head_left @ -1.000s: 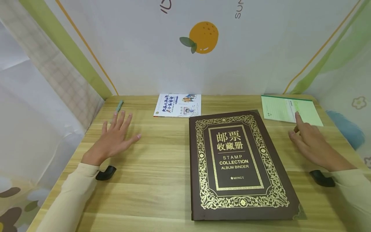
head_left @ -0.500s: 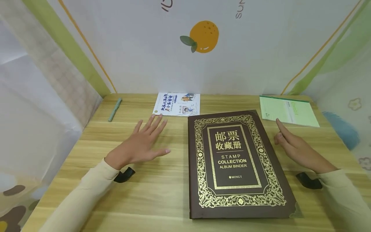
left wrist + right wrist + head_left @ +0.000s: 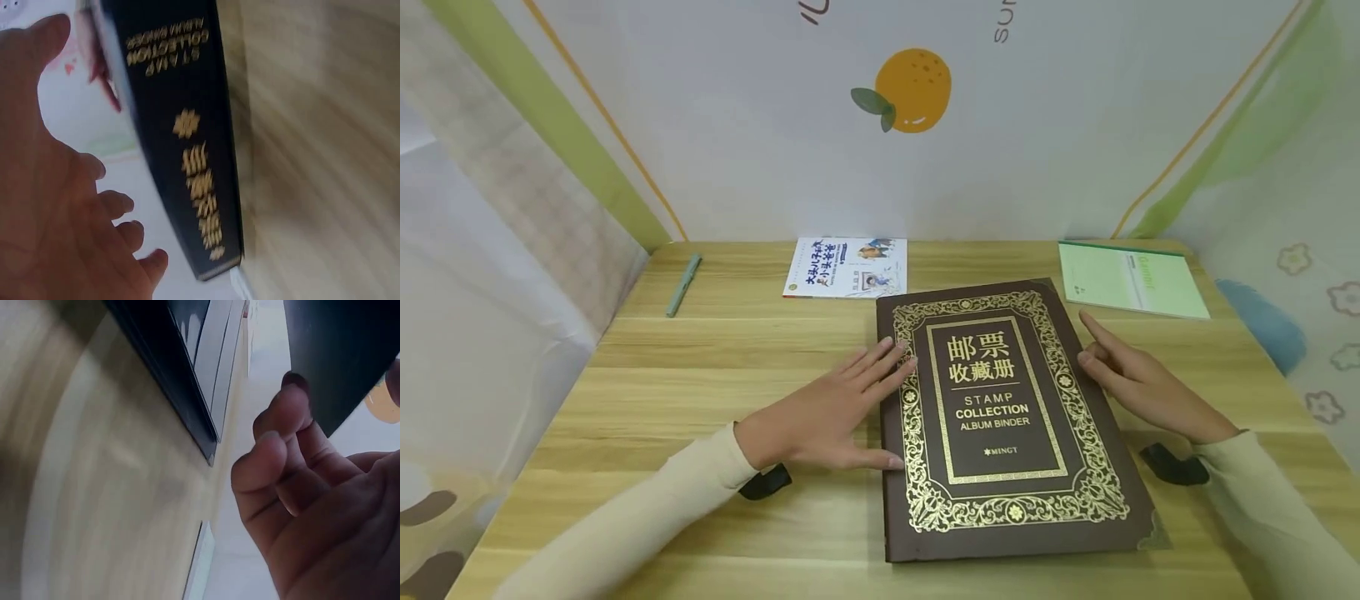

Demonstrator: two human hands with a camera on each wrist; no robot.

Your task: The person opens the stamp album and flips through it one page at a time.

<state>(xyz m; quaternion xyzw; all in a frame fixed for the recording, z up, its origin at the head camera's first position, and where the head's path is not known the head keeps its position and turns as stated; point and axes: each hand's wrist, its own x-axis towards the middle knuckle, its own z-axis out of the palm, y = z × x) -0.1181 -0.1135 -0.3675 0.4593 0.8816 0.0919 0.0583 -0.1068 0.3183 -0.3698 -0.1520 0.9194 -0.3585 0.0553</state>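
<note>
A thick dark brown stamp album (image 3: 995, 417) with gold lettering lies on the wooden table, front cover up. My left hand (image 3: 831, 412) spreads its fingers over the album's left edge in the head view. Its fingers look nearly straight. The spine (image 3: 181, 125), with gold print, faces that hand in the left wrist view. At the album's right edge, my right hand (image 3: 1150, 392) has its thumb against the rim. The right wrist view shows its curled fingers (image 3: 262, 462) at the edge of the dark cover (image 3: 344, 362), with a gap between cover and white pages (image 3: 215, 356).
A white picture booklet (image 3: 847, 267) lies behind the album, at the table's back. Farther right is a pale green notepad (image 3: 1135, 279). A green pen (image 3: 684, 285) lies at the back left. Hanging cloth (image 3: 1015, 167) with an orange print encloses the table.
My left hand has moved right from near the pen to the album's left edge. My right hand has moved left from the notepad to the album's right edge.
</note>
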